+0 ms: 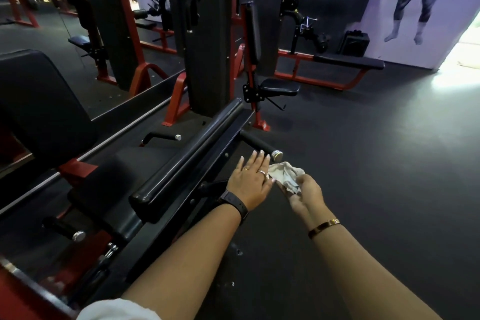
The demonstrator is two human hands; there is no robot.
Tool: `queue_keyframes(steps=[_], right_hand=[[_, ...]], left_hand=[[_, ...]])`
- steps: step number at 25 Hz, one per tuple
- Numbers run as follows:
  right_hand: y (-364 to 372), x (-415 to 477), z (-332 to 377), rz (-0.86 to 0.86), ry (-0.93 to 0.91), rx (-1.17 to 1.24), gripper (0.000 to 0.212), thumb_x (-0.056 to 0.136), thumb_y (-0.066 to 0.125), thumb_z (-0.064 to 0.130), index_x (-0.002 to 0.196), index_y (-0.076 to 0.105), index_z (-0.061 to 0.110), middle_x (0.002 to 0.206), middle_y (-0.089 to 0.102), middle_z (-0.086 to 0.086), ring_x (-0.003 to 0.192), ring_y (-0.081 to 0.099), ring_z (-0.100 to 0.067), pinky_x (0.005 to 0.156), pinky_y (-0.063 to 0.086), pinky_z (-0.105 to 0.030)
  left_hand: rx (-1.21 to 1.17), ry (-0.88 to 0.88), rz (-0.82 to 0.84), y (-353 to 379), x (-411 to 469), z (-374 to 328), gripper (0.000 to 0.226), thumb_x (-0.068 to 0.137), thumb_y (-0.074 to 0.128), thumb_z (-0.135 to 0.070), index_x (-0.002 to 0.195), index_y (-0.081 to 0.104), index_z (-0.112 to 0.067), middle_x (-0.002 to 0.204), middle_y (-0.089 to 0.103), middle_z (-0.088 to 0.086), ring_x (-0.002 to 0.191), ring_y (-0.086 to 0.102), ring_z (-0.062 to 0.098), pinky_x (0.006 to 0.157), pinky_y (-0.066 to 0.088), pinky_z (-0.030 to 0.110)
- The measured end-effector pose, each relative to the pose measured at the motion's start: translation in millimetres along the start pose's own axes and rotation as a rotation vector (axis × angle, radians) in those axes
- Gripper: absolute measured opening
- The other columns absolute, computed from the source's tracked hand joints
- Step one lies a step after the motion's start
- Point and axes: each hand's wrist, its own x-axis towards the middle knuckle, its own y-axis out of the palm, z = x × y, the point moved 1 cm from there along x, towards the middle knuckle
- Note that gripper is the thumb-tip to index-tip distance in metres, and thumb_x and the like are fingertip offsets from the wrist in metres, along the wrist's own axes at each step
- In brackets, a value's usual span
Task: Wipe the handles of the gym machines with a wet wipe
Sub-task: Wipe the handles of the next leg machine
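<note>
A crumpled white wet wipe is pinched in my right hand, just below a black foam handle with a chrome end cap that sticks out of the machine's right side. My left hand is flat with its fingers stretched out, palm down. Its fingertips reach the underside of that handle and its little-finger edge touches the wipe. A second black handle juts out on the far side of the machine. A third handle with a chrome cap lies at the lower left.
A long black padded roller runs diagonally along the machine frame beside my left forearm. A black back pad stands at the left. Red-framed machines, a small seat and a flat bench stand beyond. Dark rubber floor spreads right.
</note>
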Motion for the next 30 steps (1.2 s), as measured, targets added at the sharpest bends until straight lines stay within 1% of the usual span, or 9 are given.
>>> queue_keyframes(steps=[4, 6, 10, 14, 16, 18, 23, 27, 30], right_hand=[[-8, 26, 37, 0.143, -0.066, -0.056, 0.029, 0.09, 0.037, 0.0, 0.108, 0.06, 0.001, 0.104, 0.066, -0.015, 0.091, 0.065, -0.028, 0.075, 0.057, -0.037], [-5, 43, 50, 0.201, -0.226, -0.237, 0.025, 0.09, 0.049, 0.004, 0.11, 0.064, 0.005, 0.104, 0.067, -0.01, 0.093, 0.064, -0.023, 0.07, 0.054, -0.03], [7, 73, 49, 0.231, -0.807, -1.019, 0.037, 0.087, 0.052, -0.001, 0.118, 0.065, 0.013, 0.116, 0.065, -0.002, 0.104, 0.059, -0.016, 0.087, 0.045, -0.018], [4, 87, 13, 0.605, -1.457, -1.502, 0.039, 0.085, 0.053, 0.002, 0.123, 0.062, 0.004, 0.127, 0.06, -0.011, 0.122, 0.053, -0.026, 0.099, 0.047, -0.034], [-15, 105, 13, 0.773, -1.75, -1.536, 0.037, 0.087, 0.05, 0.004, 0.122, 0.062, 0.004, 0.131, 0.058, -0.011, 0.127, 0.05, -0.027, 0.103, 0.044, -0.037], [-28, 114, 21, 0.8, -1.785, -1.494, 0.036, 0.088, 0.055, 0.003, 0.124, 0.062, 0.006, 0.134, 0.056, -0.009, 0.129, 0.048, -0.026, 0.103, 0.045, -0.039], [-2, 98, 13, 0.681, -1.505, -1.486, 0.054, 0.076, 0.069, -0.006, 0.128, 0.057, 0.001, 0.133, 0.055, -0.015, 0.127, 0.049, -0.029, 0.1, 0.046, -0.035], [-21, 120, 27, 0.896, -1.784, -1.497, 0.039, 0.092, 0.045, 0.002, 0.129, 0.057, 0.004, 0.138, 0.052, -0.009, 0.133, 0.04, -0.025, 0.102, 0.046, -0.038], [-15, 120, 30, 0.719, -1.58, -1.483, 0.041, 0.09, 0.048, 0.005, 0.131, 0.055, 0.003, 0.136, 0.053, -0.013, 0.13, 0.045, -0.025, 0.099, 0.048, -0.04]], left_hand=[[-0.009, -0.116, -0.01, 11, 39, -16, 0.066, 0.099, 0.03, -0.046, 0.153, 0.006, -0.016, 0.161, 0.004, 0.002, 0.148, -0.004, 0.016, 0.12, -0.001, 0.039], [-0.031, -0.171, 0.01, 17, 48, -21, 0.068, 0.098, 0.033, -0.044, 0.153, 0.006, -0.015, 0.161, 0.005, 0.002, 0.148, -0.003, 0.015, 0.12, 0.002, 0.039], [-0.005, -0.24, -0.003, 21, 50, -21, 0.075, 0.094, 0.04, -0.041, 0.153, 0.006, -0.012, 0.161, 0.005, 0.003, 0.148, 0.0, 0.014, 0.12, 0.008, 0.037], [-0.05, -0.285, 0.01, 21, 48, -22, 0.078, 0.091, 0.046, -0.039, 0.153, 0.005, -0.014, 0.161, 0.003, -0.001, 0.147, -0.001, 0.01, 0.118, 0.019, 0.033], [-0.043, -0.291, 0.031, 20, 48, -22, 0.078, 0.091, 0.046, -0.039, 0.154, 0.005, -0.016, 0.161, 0.001, -0.003, 0.147, -0.003, 0.008, 0.116, 0.021, 0.032], [-0.036, -0.284, 0.057, 18, 49, -22, 0.078, 0.092, 0.046, -0.04, 0.154, 0.004, -0.019, 0.161, 0.0, -0.005, 0.147, -0.004, 0.008, 0.115, 0.021, 0.032], [-0.055, -0.305, 0.072, 16, 49, -22, 0.077, 0.094, 0.045, -0.041, 0.153, 0.003, -0.016, 0.161, 0.0, -0.005, 0.147, -0.001, 0.007, 0.115, 0.021, 0.031], [-0.073, -0.288, 0.058, 20, 49, -21, 0.066, 0.1, 0.033, -0.043, 0.153, 0.005, -0.016, 0.161, 0.004, -0.003, 0.147, 0.003, 0.009, 0.116, 0.021, 0.034], [-0.063, -0.27, 0.067, 21, 51, -19, 0.062, 0.101, 0.03, -0.041, 0.153, 0.005, -0.017, 0.161, 0.005, -0.003, 0.147, 0.002, 0.009, 0.118, 0.018, 0.034]])
